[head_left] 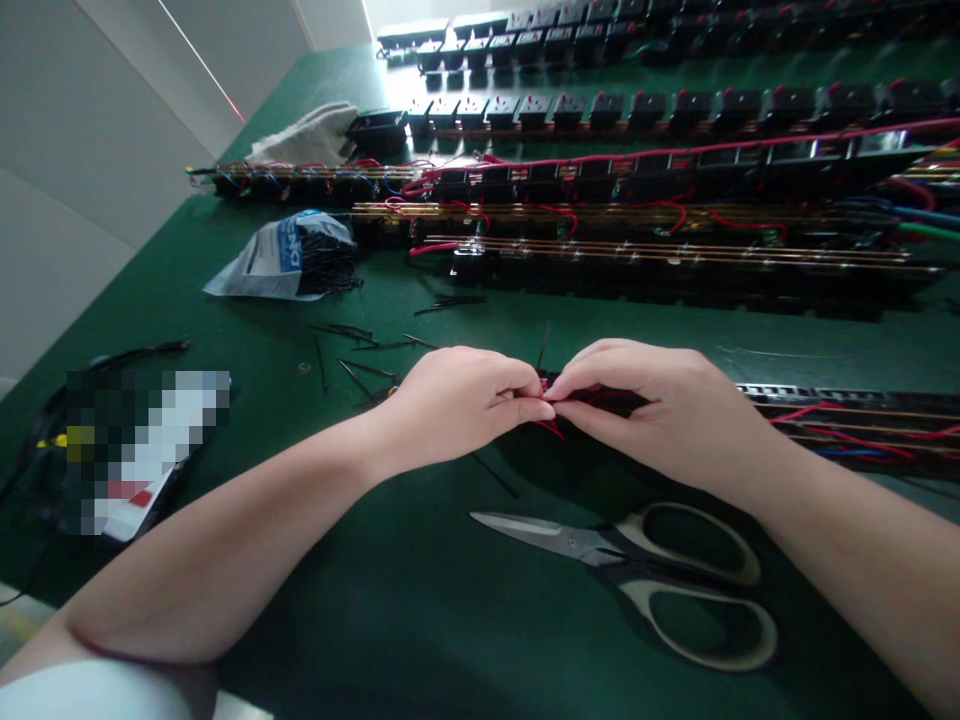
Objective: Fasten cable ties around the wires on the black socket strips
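Note:
My left hand (472, 400) and my right hand (645, 395) meet fingertip to fingertip over the near wired strip. The left thumb and forefinger pinch red wire (553, 428), whose loose end pokes out below them. With thumb and forefinger pressed together, the right hand grips something at the same spot, hidden by the fingertips. A thin black cable tie (544, 345) sticks up just behind the fingertips; whether either hand holds it is unclear. To the right, the near strip (847, 425) shows red and blue wires and copper-coloured rods. Scissors (600, 548) lie in front, blades pointing left.
Loose black cable ties (360, 370) lie left of the hands. A plastic bag of cable ties (281, 258) stands behind them. Several long black wired strips (637, 180) cross the back of the green table (360, 610). A partly blurred white-and-black item (161, 440) lies left.

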`<state>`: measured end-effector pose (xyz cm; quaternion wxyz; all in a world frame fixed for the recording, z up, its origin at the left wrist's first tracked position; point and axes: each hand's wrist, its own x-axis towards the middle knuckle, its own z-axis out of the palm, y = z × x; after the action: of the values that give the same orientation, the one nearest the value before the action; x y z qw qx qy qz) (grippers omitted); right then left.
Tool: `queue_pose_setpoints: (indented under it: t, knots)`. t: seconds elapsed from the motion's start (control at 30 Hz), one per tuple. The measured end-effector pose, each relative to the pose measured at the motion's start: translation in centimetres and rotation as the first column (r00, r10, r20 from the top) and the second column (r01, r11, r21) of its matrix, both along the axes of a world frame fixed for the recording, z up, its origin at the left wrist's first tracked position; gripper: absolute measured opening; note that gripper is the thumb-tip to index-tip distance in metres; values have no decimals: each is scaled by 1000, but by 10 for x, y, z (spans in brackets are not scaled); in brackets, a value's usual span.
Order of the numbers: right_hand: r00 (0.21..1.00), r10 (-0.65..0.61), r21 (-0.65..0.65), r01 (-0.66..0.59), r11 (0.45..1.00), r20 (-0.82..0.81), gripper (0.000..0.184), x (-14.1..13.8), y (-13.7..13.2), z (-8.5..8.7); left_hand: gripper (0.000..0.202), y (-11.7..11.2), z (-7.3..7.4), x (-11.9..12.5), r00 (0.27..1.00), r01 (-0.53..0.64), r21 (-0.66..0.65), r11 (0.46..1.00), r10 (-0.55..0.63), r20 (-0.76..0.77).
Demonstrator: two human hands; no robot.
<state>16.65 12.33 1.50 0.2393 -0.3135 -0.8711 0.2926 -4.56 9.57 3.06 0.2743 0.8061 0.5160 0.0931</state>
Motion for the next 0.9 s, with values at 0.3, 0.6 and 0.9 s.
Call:
queue_pose_setpoints:
  t: [0.3, 0.6, 0.9]
  knots:
    - [997, 56, 44, -54, 998, -47, 12, 1, -1, 0, 19, -1, -4, -2, 1000, -5, 34, 999, 4, 16]
    - [999, 38, 24, -38, 999, -8, 9, 0, -1, 0, 17, 1, 1, -1, 997, -5, -30, 1000, 7, 74]
    - [998, 50, 30, -49, 998, -31, 11, 1, -2, -2, 18, 2, -3, -9, 925, -53, -88, 995, 82, 372]
